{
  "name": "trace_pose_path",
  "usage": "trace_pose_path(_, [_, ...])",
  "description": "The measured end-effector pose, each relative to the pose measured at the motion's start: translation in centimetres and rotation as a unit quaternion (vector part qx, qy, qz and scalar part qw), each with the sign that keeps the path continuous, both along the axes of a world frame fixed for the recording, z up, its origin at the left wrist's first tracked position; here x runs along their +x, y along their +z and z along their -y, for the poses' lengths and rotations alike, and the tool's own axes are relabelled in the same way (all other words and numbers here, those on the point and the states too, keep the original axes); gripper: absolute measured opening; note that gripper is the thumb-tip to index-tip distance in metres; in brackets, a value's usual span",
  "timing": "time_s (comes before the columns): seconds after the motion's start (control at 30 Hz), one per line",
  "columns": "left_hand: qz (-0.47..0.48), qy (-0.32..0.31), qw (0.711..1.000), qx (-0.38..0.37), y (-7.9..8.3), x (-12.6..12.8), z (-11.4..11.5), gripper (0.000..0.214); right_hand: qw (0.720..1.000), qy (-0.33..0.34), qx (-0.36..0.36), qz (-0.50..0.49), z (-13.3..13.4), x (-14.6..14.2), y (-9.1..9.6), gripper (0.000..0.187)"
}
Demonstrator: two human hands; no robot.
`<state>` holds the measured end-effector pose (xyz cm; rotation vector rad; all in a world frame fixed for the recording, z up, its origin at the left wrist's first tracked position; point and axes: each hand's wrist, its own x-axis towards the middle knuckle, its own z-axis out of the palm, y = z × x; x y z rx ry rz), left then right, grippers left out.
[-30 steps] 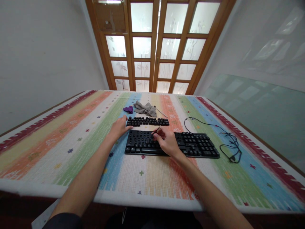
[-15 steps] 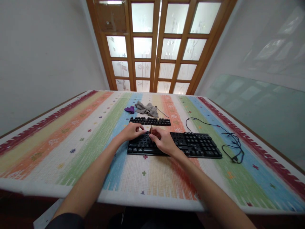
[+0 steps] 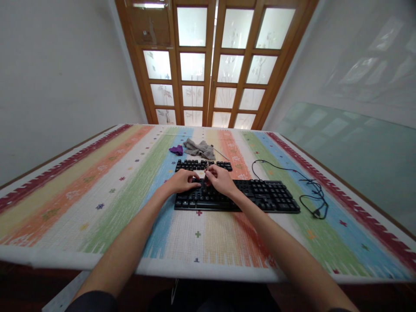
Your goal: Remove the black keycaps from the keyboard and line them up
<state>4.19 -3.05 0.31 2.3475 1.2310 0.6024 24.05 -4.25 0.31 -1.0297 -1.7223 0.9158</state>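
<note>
A black keyboard (image 3: 276, 199) lies across the table in front of me. Toward its upper left, many spots appear to lack keycaps. My right hand (image 3: 221, 180) pinches a slim dark tool with a shiny upper end (image 3: 207, 166), held nearly upright over the keyboard; its exact kind is too small to make out. At the keyboard's left end rests my left hand (image 3: 183, 180), thumb and index finger apart, the thumb reaching over the keys near the tool. Just behind the keyboard, loose black keycaps (image 3: 188, 164) are lined up in rows.
Farther back lie a grey cloth (image 3: 199, 149), a purple cloth (image 3: 176, 150) and a thin rod (image 3: 221, 153). The keyboard's black cable (image 3: 313, 195) coils at the right. A striped tablecloth (image 3: 130, 190) covers the table; wood-framed glass doors (image 3: 211, 65) stand beyond.
My right hand has moved slightly up and away from me, and the tool in it now stands more upright. The left hand has shifted slightly to the right, its thumb now lower over the keys.
</note>
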Motion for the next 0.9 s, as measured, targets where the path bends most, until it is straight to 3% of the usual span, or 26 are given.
trace_pose_path(0.1, [0.039,-0.003,0.999,-0.023,0.3,0.0,0.2,0.02,0.996,0.019,-0.037,-0.085,-0.5,0.9,-0.2,0.032])
trace_pose_path(0.3, [0.158,-0.066,0.977,-0.128,1.3,0.9,1.2,0.037,0.991,0.028,-0.008,-0.127,0.2,3.1,0.0,0.044])
trace_pose_path(0.67, [0.159,-0.058,0.979,-0.117,0.5,3.2,2.2,0.025,0.991,0.013,0.006,-0.136,2.2,4.4,-0.1,0.039])
trace_pose_path(0.9, [0.128,-0.062,0.983,-0.119,1.1,3.6,2.8,0.019,0.993,0.014,0.016,-0.114,2.9,4.6,-0.1,0.034])
